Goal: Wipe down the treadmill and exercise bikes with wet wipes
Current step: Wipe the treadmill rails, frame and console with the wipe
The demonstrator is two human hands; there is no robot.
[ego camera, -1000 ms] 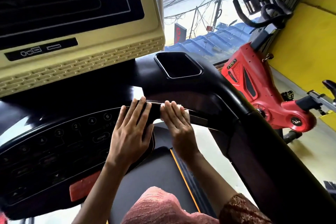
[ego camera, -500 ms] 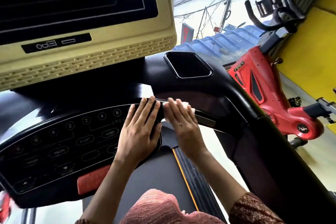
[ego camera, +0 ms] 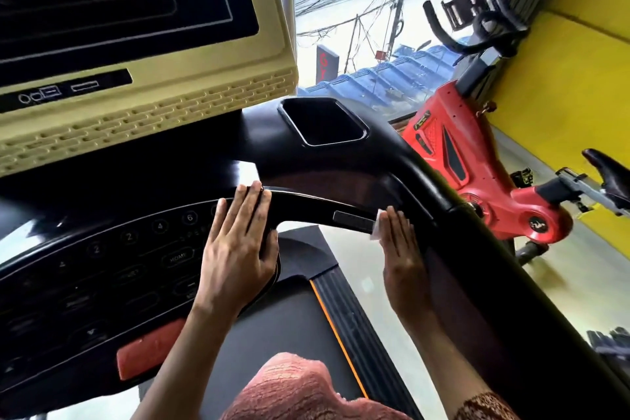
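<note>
I stand on a black treadmill (ego camera: 341,181) with a button console (ego camera: 102,269) in front of me. My left hand (ego camera: 238,245) lies flat, fingers straight, on the console's right end where the curved black grip bar (ego camera: 306,204) starts. My right hand (ego camera: 399,242) presses a white wet wipe (ego camera: 377,225) against the far right end of that bar, where it meets the side handrail. Its fingers look straight over the wipe, and only the wipe's left edge shows. A red exercise bike (ego camera: 470,174) stands to the right of the treadmill.
A cream-framed screen (ego camera: 146,102) rises above the console. A black cup recess (ego camera: 324,123) sits in the right arm. The dark belt (ego camera: 283,324) with an orange stripe runs below. A yellow wall (ego camera: 579,85) is at the right, a window ahead.
My right hand has slid the wipe rightward along the grip bar, away from my left hand. My left hand stays on the console edge. The view has shifted slightly.
</note>
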